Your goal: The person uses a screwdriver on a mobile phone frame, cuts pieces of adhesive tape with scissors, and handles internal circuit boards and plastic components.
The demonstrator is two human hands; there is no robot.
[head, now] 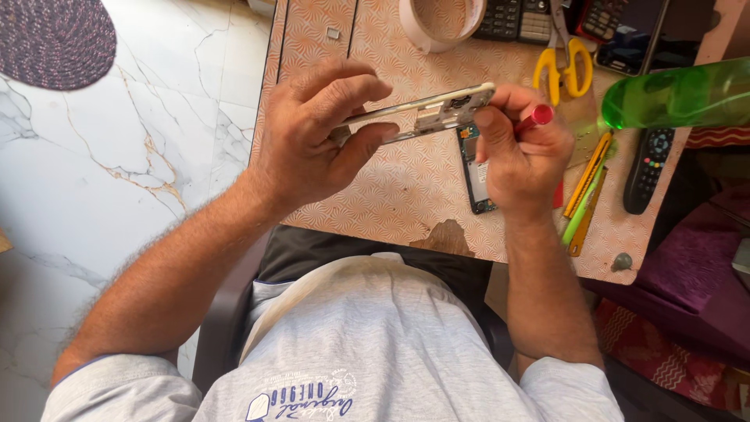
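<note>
Setting: small patterned table point(406, 187) beside a white marble floor point(117, 156); a person sits at it, seen from above.
Left hand: the left hand point(312, 141) grips one end of an opened phone frame point(426, 113), fingers curled over the top edge, thumb beneath.
Right hand: the right hand point(519, 156) is clenched around a red-handled tool point(535, 117), its working end hidden at the frame's far end.
Where the frame is: raised off the table, between both hands.
Orientation: long axis runs left to right, the right end tilted slightly up; thin edge faces the camera.
Handling: looks light and stiff, likely fragile at its exposed inner parts; best held by the metal rim.
Below it: a circuit board point(476, 176) lies flat on the table.
Nearby: yellow scissors point(562, 66), a green bottle point(680, 98), a black remote point(648, 168), a tape roll point(437, 23), yellow and green rulers point(586, 191).
</note>
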